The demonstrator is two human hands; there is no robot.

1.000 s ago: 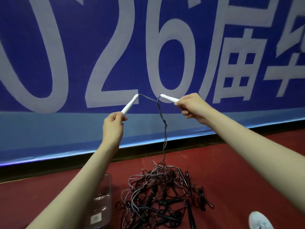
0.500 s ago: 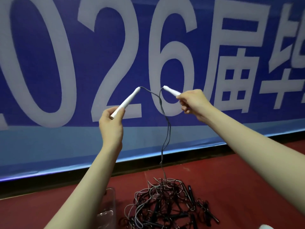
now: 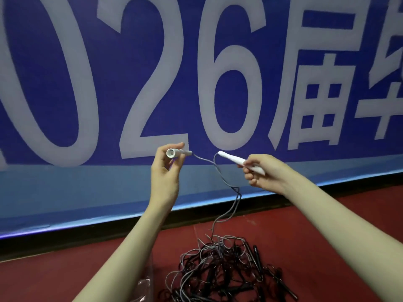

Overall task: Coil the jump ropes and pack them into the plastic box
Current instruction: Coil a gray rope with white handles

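Jump rope in hand: thin grey cord [image 3: 220, 171] with two white plastic handles, both lifted well above the floor in front of the blue banner with large pale characters [image 3: 196, 73]. Left hand [image 3: 166, 171] pinches one white handle [image 3: 177, 153] between thumb and fingertips, butt end facing the camera, cord end pointing right. Right hand [image 3: 260, 172] has its fingers curled round the other white handle [image 3: 237, 160], tip pointing up-left. Both grips are closed on a handle, neither is loose. The two cord runs meet between the hands, look twisted on each other just below, then drop into the tangled pile of grey and black ropes with black handles [image 3: 224, 271] on the red floor [image 3: 316, 221]. Clear plastic box [image 3: 145, 286] is only partly visible at the bottom edge, beside the left forearm, left of the pile; contents can't be made out. Judgement: step in hand is freeing this rope from the pile, coiling not yet started. To do it well: bring both handles together into one hand, use the free hand to run down the doubled cord and shake out the twist, and lift slowly so the loop slides out rather than cinching on the black ropes. If it snags, stop and clear it by hand, don't yank. Then wind even loops round the handles before it goes in the box.
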